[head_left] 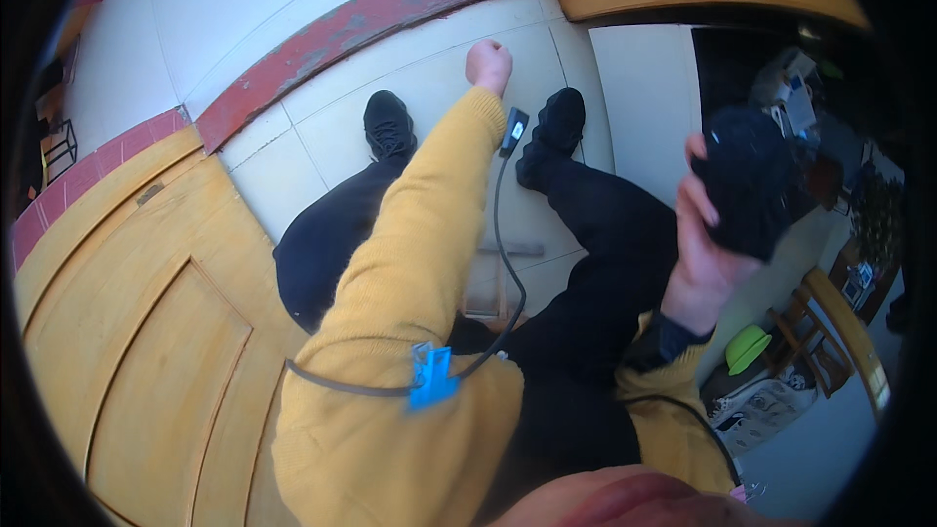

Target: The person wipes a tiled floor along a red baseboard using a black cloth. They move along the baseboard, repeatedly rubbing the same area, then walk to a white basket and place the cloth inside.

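Note:
My left hand (489, 67), at the end of an outstretched yellow knitted sleeve (417, 234), is closed in a fist over the tiled floor. Nothing shows in it. To the right, my raised right hand (703, 234) grips a black bundled item (750, 176) that looks like cloth; blur hides its exact kind. A grey cable (505, 241) hangs beside my left forearm and ends in a black connector (515, 132). Higher on the sleeve, a blue clip (430, 377) pinches that cable.
Black shoes (388, 124) stand on pale tiles (439, 51), before a worn red threshold (351, 22). A wooden door (146, 351) is on the left. To the right are a white panel (644, 80), a wooden chair (827, 344), a bright green item (747, 350) and a cluttered dark surface.

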The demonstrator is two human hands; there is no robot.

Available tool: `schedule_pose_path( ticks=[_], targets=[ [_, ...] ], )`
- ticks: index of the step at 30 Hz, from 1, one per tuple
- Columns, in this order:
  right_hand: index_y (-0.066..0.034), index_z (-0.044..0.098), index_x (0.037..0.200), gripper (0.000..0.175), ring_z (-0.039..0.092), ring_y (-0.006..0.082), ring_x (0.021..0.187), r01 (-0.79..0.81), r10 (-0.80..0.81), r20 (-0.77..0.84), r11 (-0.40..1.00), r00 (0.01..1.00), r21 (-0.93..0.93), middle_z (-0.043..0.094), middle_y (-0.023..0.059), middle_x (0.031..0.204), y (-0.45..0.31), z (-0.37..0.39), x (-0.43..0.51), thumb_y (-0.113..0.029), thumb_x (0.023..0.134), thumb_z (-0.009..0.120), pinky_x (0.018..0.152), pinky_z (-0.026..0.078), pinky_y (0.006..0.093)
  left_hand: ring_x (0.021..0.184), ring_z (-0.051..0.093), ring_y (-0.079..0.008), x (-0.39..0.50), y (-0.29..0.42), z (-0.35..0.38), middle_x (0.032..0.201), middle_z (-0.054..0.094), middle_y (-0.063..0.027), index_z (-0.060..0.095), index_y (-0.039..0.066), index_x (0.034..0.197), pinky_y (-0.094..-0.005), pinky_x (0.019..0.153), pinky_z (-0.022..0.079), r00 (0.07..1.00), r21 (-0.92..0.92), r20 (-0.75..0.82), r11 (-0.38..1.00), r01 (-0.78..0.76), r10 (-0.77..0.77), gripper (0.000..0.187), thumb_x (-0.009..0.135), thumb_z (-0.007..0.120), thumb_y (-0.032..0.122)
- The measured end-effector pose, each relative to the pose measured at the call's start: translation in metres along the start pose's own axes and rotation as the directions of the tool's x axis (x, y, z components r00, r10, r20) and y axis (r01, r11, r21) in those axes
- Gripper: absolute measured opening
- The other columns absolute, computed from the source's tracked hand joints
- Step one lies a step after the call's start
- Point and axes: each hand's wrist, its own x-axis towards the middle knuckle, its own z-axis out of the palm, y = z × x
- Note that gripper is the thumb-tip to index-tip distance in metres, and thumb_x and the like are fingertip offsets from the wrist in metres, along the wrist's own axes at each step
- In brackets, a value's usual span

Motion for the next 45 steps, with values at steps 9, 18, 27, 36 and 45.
schedule_pose_path(
  ticks=[9,18,27,36,45],
  targets=[
    [-0.0094,0.048,0.11,0.048,0.048,0.022,0.095,0.141,-0.146,-0.119,0.989,0.982,-0.043,0.044,0.0081,0.106,-0.035,-0.004,0.02,-0.028,0.074,0.074,0.039,0.049,0.0212,0.091,0.062,-0.0319,0.066,0.029,0.053,0.093,0.065,-0.0141,0.063,0.006,0.088,-0.0414,0.08,0.048,0.946,0.263,-0.271,0.959,-0.104,0.177,0.027,0.076,0.068,0.03],
    [-0.0087,0.049,0.109,0.045,0.05,0.0229,0.095,0.082,-0.083,-0.068,0.996,0.994,-0.021,0.044,0.0078,0.109,-0.05,-0.009,0.03,-0.019,0.074,0.075,0.039,0.051,0.0226,0.079,0.065,-0.0315,0.08,0.027,0.059,0.083,0.066,-0.0149,0.063,0.005,0.08,-0.0425,0.071,0.05,0.929,0.452,-0.175,0.865,-0.218,0.325,0.02,0.076,0.065,0.024],
    [-0.0095,0.046,0.115,0.052,0.045,0.0234,0.099,0.073,-0.07,-0.044,0.995,0.997,0.063,0.04,0.0106,0.114,-0.048,-0.011,0.027,-0.018,0.071,0.074,0.041,0.048,0.0215,0.079,0.065,-0.0307,0.077,0.032,0.061,0.084,0.066,-0.0139,0.065,0.006,0.08,-0.0413,0.069,0.051,0.927,0.476,-0.13,0.842,-0.254,0.353,0.012,0.077,0.058,0.015],
    [-0.0085,0.05,0.108,0.046,0.049,0.0207,0.093,0.065,-0.068,-0.077,0.997,0.995,-0.044,0.047,0.0071,0.108,-0.038,-0.006,0.023,-0.02,0.072,0.076,0.04,0.05,0.0221,0.082,0.065,-0.0305,0.075,0.026,0.057,0.087,0.066,-0.0141,0.066,0.007,0.082,-0.0406,0.071,0.051,0.908,0.52,-0.052,0.788,-0.331,0.416,0.011,0.074,0.058,0.011],
    [-0.0102,0.051,0.11,0.048,0.046,0.0217,0.099,0.07,-0.075,-0.097,0.996,0.992,-0.057,0.046,0.0074,0.11,-0.034,-0.011,0.014,-0.026,0.071,0.075,0.039,0.045,0.0198,0.088,0.063,-0.0321,0.073,0.022,0.055,0.092,0.064,-0.0173,0.064,0.004,0.084,-0.0411,0.074,0.051,0.845,0.492,0.012,0.733,-0.47,0.534,0.014,0.071,0.06,0.005]
  ],
)
